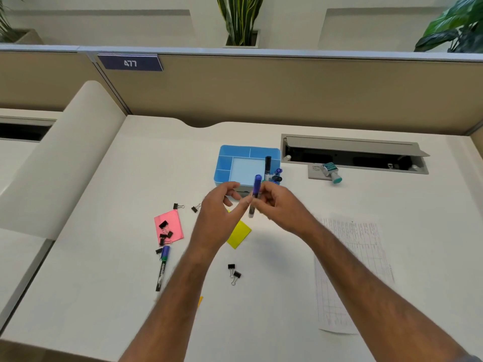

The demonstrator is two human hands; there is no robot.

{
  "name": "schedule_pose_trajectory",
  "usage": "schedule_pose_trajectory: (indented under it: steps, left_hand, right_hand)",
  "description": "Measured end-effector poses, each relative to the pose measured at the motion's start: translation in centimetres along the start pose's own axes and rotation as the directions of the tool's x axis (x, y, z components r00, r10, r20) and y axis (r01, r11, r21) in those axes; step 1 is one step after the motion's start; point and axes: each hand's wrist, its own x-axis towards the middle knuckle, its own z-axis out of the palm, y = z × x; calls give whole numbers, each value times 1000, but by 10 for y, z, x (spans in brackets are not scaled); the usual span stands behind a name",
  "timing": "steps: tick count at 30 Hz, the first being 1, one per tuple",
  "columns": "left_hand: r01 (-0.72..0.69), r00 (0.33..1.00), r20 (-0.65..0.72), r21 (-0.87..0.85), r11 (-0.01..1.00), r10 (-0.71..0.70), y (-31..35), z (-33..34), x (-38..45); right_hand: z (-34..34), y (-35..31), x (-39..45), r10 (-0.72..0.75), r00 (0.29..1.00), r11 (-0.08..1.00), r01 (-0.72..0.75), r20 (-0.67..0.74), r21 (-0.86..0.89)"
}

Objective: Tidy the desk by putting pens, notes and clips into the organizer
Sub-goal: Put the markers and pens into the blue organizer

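Right hand (274, 202) pinches a blue-capped marker (254, 195) upright just near of the organizer (224, 163), left hand (218, 207) loosely curled and empty beside it — best lowered cap-up into the right-hand slot among the standing pens (269, 168).

My right hand (277, 202) pinched a pen (255, 194) upright; my left hand (219, 210) hovered beside it, fingers loosely curled.

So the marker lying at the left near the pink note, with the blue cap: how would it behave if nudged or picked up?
The marker is a smooth round barrel lying flat on the white desk, so a sideways nudge would probably roll it. It looks rigid and light, likely easy to pinch. A binder clip close by its cap may get knocked.
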Motion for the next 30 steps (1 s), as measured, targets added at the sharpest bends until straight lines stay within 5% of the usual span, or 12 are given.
schedule_pose_trajectory:
  steps: [4, 11, 20, 30]
  left_hand:
    - [85, 996, -26, 23, 996, -85, -34, -10, -7]
    - [307, 948, -124, 113, 945, -293, -118, -45, -38]
    - [515, 853, -293, 345, 785, -431, -176, -75, -71]
    - [598, 791, -223, 483, 639, -570, -195, -69, -85]
  right_hand:
    - [-29, -3, 11, -5, 983, 998, 18, -182, 67]
    - [-72, 5, 44, -1, 911, 997, -34, -413, -76]
    - [-66, 26, 64, 63, 921, 978, -134, -384, -161]
    - [-54, 38, 54, 75, 899, 988, -127, -431, -91]
